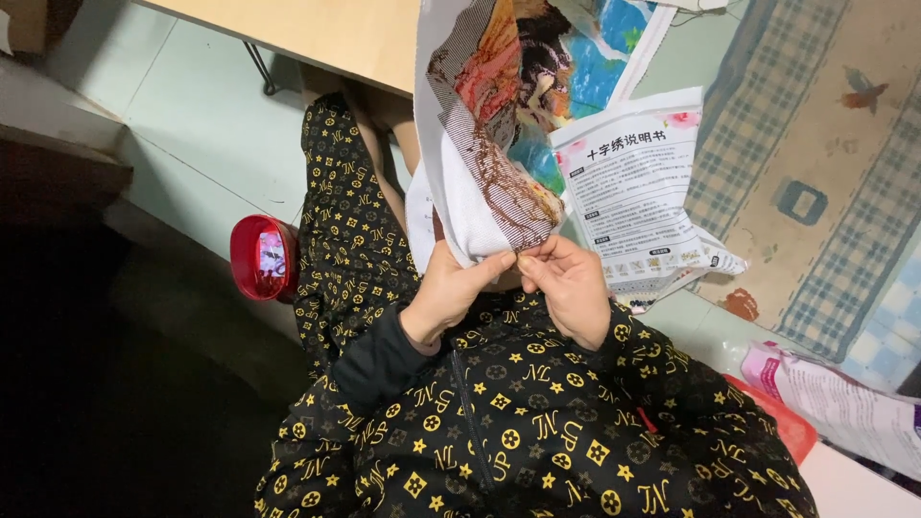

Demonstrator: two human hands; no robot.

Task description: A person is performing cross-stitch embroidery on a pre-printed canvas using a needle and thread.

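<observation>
- Left hand (451, 288) pinches the bottom edge of the one cloth (489, 125), thumb and fingers closed on it.
- Right hand (568, 280) meets it there, fingertips pressed together at the same edge; whether they hold a needle, can't tell.
- Cloth hangs upright before the chest, one stitched picture on it, half filled.
- One printed sheet (638, 192) just behind the cloth.
- One red tub (261, 257) left, on the floor.
- One rug (815, 173) right.
</observation>
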